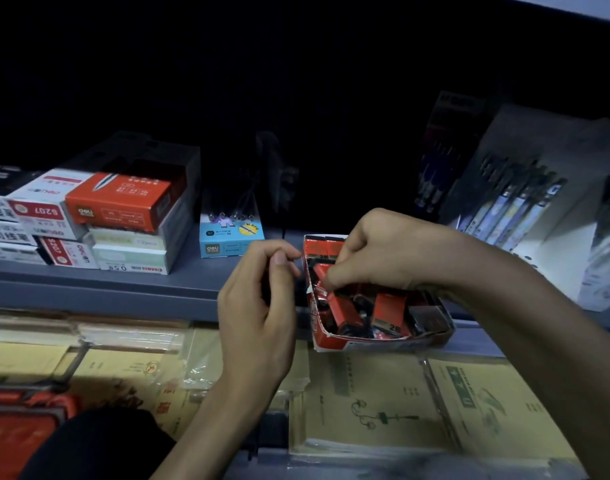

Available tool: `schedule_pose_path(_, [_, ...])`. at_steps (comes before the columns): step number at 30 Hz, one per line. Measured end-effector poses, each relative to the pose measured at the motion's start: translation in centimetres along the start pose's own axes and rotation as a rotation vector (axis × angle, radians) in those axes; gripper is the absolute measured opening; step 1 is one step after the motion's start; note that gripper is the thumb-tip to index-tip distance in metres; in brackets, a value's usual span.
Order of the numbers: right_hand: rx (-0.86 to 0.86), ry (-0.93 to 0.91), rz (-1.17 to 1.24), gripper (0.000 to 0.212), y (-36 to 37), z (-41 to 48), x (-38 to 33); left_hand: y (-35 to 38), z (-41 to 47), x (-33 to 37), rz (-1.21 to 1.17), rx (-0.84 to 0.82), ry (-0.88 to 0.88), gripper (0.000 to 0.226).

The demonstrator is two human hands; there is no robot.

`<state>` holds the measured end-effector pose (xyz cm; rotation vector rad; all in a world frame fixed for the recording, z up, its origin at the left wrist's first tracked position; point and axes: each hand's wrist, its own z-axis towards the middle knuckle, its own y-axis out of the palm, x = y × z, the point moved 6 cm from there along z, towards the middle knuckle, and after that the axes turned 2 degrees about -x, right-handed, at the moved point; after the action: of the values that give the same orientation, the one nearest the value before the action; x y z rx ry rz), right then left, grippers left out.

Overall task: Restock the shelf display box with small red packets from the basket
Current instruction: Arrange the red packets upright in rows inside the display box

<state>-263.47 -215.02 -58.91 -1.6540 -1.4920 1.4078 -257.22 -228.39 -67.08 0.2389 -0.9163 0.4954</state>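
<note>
Dim shop light falls on the grey shelf (123, 285), with stacked stationery boxes (116, 202) at the far left and packs of pens (514, 206) leaning at the right. The display box (334, 341) sits at the shelf's near edge, right of centre. It is open-topped and already holds several packets (388, 308), which lie tilted and jumbled rather than in rows.

My right hand (383, 251) reaches down into the box from the right, and its fingertips pinch a red packet (321, 271) at the far-left corner. My left hand (258, 299) hovers just left of the box with its fingers curled and the thumb against the forefinger. In this gloom I cannot tell whether it holds more packets. What I take for the basket (30, 398) is a red-orange shape at the near left, well apart from the box.

I judge the step in hand to be seating this packet. To do it well I should stand it on edge against the left wall, not drop it onto the heap, and let go only once it is wedged. I would then square the leaning packets into a row with the labels facing the near side. The cardboard walls look torn and soft, so I should press lightly or the box may slide off the edge.
</note>
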Motion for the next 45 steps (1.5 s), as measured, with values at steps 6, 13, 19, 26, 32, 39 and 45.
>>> schedule_pose_path(6, [0.069, -0.062, 0.193, 0.013, -1.3, -0.6, 1.0, 0.1, 0.0, 0.1, 0.011, -0.017, -0.002, 0.021])
schedule_pose_path(13, [0.205, -0.142, 0.130, 0.031, -2.0, -1.5, 1.4, 0.1, 0.0, 1.0, 0.082, -0.064, 0.093, 0.027])
schedule_pose_path(19, [0.229, -0.262, 0.014, 0.014, -1.0, -1.8, 1.1, 0.1, -0.3, 0.8, 0.082, -0.063, 0.092, 0.026])
schedule_pose_path(26, [0.275, -0.273, 0.068, 0.016, -1.2, -2.0, 0.2, 0.1, -0.2, 1.0, 0.109, -0.059, 0.078, 0.021])
schedule_pose_path(32, [0.233, -0.153, -0.069, 0.018, -1.5, -1.2, 0.5, -0.1, -0.1, 0.7, 0.101, -0.008, 0.055, 0.023])
schedule_pose_path(39, [0.084, -0.025, -0.320, 0.042, -0.6, -0.5, -1.4, -0.2, 0.1, 0.6, 0.109, 0.014, 0.045, 0.024])
schedule_pose_path(45, [0.071, 0.001, -0.435, 0.046, -0.2, -0.2, -2.5, -0.2, 0.1, 0.5, 0.130, 0.006, 0.050, 0.025])
